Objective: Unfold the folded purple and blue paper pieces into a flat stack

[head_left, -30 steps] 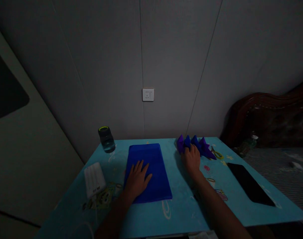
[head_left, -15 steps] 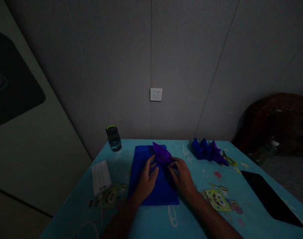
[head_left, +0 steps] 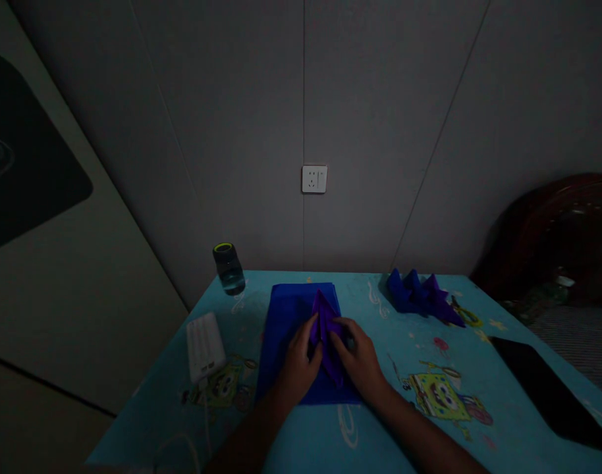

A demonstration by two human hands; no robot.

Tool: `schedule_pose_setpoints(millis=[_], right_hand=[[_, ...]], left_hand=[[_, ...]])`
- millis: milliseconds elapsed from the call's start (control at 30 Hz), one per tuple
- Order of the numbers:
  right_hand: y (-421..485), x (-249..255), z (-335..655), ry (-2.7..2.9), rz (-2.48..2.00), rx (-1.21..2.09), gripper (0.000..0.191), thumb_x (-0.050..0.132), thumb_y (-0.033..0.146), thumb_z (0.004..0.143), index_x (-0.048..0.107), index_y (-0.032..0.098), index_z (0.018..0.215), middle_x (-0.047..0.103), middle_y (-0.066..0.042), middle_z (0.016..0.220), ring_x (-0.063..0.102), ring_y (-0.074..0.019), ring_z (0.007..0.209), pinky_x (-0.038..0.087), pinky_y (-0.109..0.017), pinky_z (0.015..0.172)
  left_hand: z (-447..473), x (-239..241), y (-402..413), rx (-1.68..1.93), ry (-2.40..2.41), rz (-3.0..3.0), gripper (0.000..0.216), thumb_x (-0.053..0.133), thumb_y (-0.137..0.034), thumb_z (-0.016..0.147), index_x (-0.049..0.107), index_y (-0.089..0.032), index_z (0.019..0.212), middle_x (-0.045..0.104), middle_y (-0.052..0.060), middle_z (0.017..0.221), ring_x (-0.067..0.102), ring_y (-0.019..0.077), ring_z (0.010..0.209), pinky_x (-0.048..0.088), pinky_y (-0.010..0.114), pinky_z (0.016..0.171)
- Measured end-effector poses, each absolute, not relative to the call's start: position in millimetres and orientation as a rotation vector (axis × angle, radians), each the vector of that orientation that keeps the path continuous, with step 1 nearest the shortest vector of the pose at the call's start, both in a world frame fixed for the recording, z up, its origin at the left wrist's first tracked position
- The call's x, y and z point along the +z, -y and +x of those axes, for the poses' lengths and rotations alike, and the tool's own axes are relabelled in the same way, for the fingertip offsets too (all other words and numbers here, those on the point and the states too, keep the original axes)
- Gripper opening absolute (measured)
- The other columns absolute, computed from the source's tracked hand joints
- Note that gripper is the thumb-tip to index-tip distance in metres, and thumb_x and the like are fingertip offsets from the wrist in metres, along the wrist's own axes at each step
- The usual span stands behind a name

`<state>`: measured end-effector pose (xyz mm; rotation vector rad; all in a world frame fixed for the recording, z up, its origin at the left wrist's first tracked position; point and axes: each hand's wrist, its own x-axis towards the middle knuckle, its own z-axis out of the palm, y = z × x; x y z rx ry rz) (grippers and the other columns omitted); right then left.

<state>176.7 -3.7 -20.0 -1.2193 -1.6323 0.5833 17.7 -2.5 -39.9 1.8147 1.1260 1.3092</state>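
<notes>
Where both hands pinch it, the purple paper (head_left: 325, 332) stands creased.

A blue cartoon-print table (head_left: 400, 421) stands against the grey wall. At its ten o'clock corner sits a small jar with a yellow-green rim (head_left: 228, 268); toward nine o'clock lies a white power bank (head_left: 205, 338). Up at two o'clock a cluster of folded blue and purple paper shapes (head_left: 422, 296) rests, with yellow-handled scissors (head_left: 466, 316) just beside it. A black slab (head_left: 548, 393) lies at three o'clock. A white wall socket (head_left: 314, 179) hangs at twelve.
</notes>
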Motion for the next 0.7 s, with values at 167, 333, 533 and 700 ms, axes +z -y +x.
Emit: schedule_pose_setpoints(millis=[167,333,533,700], right_hand=[[-2,-26,179,1.483,-1.232,0.721,0.035,0.064,0.034,0.082,0.051,0.021,0.112,0.065,-0.005,0.1,0.062,-0.0222,0.088,0.051,-0.035,0.079],[-5,-25,182,1.524,-1.299,0.65,0.025,0.062,0.036,0.082,0.048,0.022,0.097,0.06,0.0,0.081,0.057,-0.0184,0.072,0.047,-0.029,0.063],[0,-15,183,1.59,-1.358,0.587,0.024,0.056,0.037,0.086,0.049,0.021,0.103,0.063,-0.001,0.081,0.058,-0.0178,0.065,0.046,-0.029,0.06],[6,-10,179,1.679,-1.321,0.574,0.022,0.05,0.036,0.092,0.055,0.02,0.106,0.068,-0.005,0.091,0.064,-0.0199,0.076,0.05,-0.032,0.071]], left_hand=[[19,-31,12,1.225,-1.156,2.044,0.061,0.054,-0.02,0.09,0.035,-0.027,0.147,0.053,0.011,0.137,0.052,0.0248,0.127,0.045,0.041,0.106],[19,-22,17,1.195,-1.154,2.09,0.061,0.054,-0.023,0.09,0.036,-0.027,0.148,0.054,0.01,0.135,0.053,0.0252,0.125,0.044,0.038,0.107],[20,-25,14,1.253,-1.169,2.016,0.06,0.05,-0.017,0.09,0.036,-0.026,0.147,0.053,0.01,0.139,0.051,0.0252,0.128,0.041,0.041,0.108],[22,-30,5,1.33,-1.26,1.801,0.048,0.053,-0.016,0.086,0.048,-0.023,0.133,0.061,0.011,0.129,0.059,0.0248,0.118,0.047,0.04,0.1]])
